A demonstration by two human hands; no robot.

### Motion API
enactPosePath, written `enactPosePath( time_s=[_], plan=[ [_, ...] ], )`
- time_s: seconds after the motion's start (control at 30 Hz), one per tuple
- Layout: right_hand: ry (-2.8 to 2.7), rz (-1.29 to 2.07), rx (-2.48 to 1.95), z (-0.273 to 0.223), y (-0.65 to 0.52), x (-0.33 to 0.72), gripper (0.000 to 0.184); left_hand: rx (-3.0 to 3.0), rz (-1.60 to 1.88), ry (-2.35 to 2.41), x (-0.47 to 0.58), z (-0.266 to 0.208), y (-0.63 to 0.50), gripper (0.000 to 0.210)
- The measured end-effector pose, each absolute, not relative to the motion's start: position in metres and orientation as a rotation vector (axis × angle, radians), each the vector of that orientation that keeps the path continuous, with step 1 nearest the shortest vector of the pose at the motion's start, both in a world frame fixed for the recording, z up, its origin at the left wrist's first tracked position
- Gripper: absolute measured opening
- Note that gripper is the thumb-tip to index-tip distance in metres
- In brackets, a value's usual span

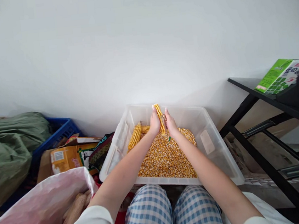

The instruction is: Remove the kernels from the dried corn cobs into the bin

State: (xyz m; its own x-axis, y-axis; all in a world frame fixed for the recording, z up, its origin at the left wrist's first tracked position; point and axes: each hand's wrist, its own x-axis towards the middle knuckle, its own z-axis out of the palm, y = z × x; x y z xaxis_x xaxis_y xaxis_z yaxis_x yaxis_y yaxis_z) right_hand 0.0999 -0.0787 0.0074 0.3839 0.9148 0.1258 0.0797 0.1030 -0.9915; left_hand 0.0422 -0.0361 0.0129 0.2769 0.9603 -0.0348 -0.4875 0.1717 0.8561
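Between my two hands a yellow corn cob (160,119) stands nearly upright above the bin, part of its side bare of kernels. My left hand (154,121) is closed around its left side. On the right side my right hand (170,122) grips it too, thumb pointing up. Below lies a thick layer of loose corn kernels (167,158) in a translucent plastic bin (223,154). At the bin's left end rest a full corn cob (135,136) and another cob (145,129), partly hidden behind my left arm. A small green piece (169,138) lies among the kernels by my right wrist.
A white wall stands behind the bin. At left are a blue crate (63,130) under green cloth (13,140), a box of packages (66,158) and an open white sack (53,193). At right, a black metal rack (249,144) carries a green carton (276,75).
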Motion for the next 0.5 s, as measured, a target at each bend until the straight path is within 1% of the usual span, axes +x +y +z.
enactPosePath(
  time_s=[0.13,0.3,0.5],
  plan=[
    [-1.065,0.657,-1.407,0.006,-0.080,0.105,0.059,1.029,1.119,0.676,0.043,0.008,-0.037,0.049],
    [-1.090,0.543,-1.560,0.009,-0.087,0.100,0.066,1.173,1.159,0.722,0.042,0.004,-0.038,0.052],
    [-1.042,0.508,-1.698,0.014,-0.090,0.096,0.074,1.177,1.171,0.722,0.040,0.004,-0.040,0.054]
  ],
)
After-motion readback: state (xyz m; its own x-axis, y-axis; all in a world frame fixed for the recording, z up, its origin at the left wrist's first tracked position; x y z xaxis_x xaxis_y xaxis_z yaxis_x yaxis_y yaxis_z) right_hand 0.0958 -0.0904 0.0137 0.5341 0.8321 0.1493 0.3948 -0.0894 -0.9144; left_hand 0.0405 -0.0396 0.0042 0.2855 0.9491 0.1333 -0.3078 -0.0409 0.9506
